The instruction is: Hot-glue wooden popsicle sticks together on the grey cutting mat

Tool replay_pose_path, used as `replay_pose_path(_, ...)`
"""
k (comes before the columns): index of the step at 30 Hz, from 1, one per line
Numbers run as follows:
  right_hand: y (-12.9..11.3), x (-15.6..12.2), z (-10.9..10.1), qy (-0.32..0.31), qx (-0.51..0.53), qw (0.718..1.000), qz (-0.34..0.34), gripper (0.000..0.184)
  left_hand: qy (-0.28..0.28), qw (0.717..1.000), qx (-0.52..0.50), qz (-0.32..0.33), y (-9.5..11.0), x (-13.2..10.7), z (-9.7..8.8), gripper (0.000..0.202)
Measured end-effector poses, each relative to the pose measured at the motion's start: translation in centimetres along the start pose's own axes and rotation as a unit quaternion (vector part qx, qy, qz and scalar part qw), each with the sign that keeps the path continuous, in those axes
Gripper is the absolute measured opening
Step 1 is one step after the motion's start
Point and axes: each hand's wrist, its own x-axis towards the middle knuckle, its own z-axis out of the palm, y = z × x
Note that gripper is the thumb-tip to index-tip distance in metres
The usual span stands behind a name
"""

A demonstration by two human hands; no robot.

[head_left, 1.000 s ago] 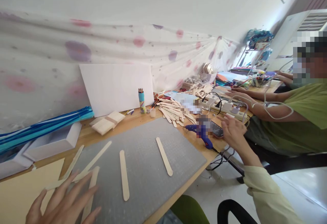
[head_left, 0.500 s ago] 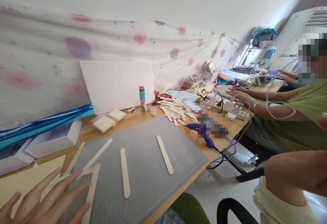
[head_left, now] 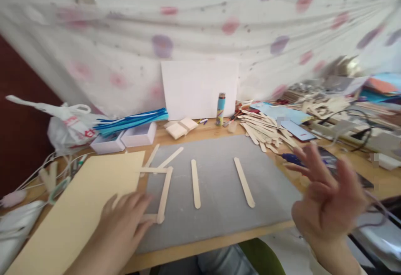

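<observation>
My left hand (head_left: 120,222) is low over the left edge of the grey cutting mat (head_left: 219,225), its fingers apart, slightly blurred. Its thumb and fingertips lie around the near stick of a joined group of craft sticks (head_left: 165,195), whose left side the hand hides. My right hand (head_left: 328,202) is raised off the mat's right edge, fingers spread, with nothing in it. Behind its fingers lies a blue glue gun (head_left: 291,158), partly hidden. Two single craft sticks, one near the middle (head_left: 196,184) and another farther right (head_left: 244,182), lie apart on the mat.
Cream card (head_left: 94,195) lies left of the mat. White boxes (head_left: 139,134), blue strips (head_left: 131,122) and a stick bundle (head_left: 181,128) stand behind. A pencil tube (head_left: 221,110), a heap of craft sticks (head_left: 263,128), a phone (head_left: 297,130) and a power strip (head_left: 369,135) are toward the right.
My view has swung left, so the co-worker is out of sight. My right hand now shows whole, spread in front of the glue gun. The single sticks keep their places on the mat.
</observation>
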Motion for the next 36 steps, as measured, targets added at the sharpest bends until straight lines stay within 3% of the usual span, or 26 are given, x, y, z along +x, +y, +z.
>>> replay_pose_path(3,0.3,-0.3,2.0,-0.044,0.003,0.999,0.003,0.047,0.008,1.000,-0.023,0.003,0.7,-0.4,0.7,0.037)
replay_pose_path(8,2.9,-1.4,2.3,-0.123,-0.091,0.985,0.073,0.031,0.036,0.996,-0.082,0.014,1.2,0.0,1.3,0.014)
replay_pose_path(14,3.1,-1.8,2.4,-0.068,-0.058,0.982,0.167,0.028,0.041,0.988,-0.147,0.023,2.6,0.7,1.0,0.009)
replay_pose_path(19,3.6,-2.3,2.4,-0.039,-0.017,0.982,0.186,0.029,0.050,0.975,-0.218,0.022,4.1,1.0,0.3,0.010)
replay_pose_path(21,2.6,-2.7,2.3,-0.012,0.005,0.980,0.197,0.028,0.075,0.968,-0.235,0.042,4.6,1.1,0.1,0.011)
replay_pose_path(24,-1.6,-3.2,2.5,-0.018,0.046,0.973,0.227,0.026,0.132,0.957,-0.240,0.093,5.8,1.0,0.2,0.013)
replay_pose_path(27,-7.1,-3.4,3.7,-0.149,0.083,0.957,0.235,0.025,0.178,0.941,-0.236,0.162,7.6,0.8,0.7,0.018)
replay_pose_path(29,-9.6,-3.3,4.8,-0.226,0.118,0.937,0.239,0.027,0.191,0.931,-0.224,0.213,8.8,0.6,1.1,0.020)
replay_pose_path(33,-10.3,-2.6,5.7,-0.264,0.175,0.920,0.232,0.038,0.225,0.914,-0.218,0.258,9.9,0.4,0.7,0.020)
replay_pose_path(36,-10.0,-2.0,4.9,-0.268,0.183,0.927,0.189,0.038,0.336,0.896,-0.205,0.203,9.7,0.8,-1.4,0.027)
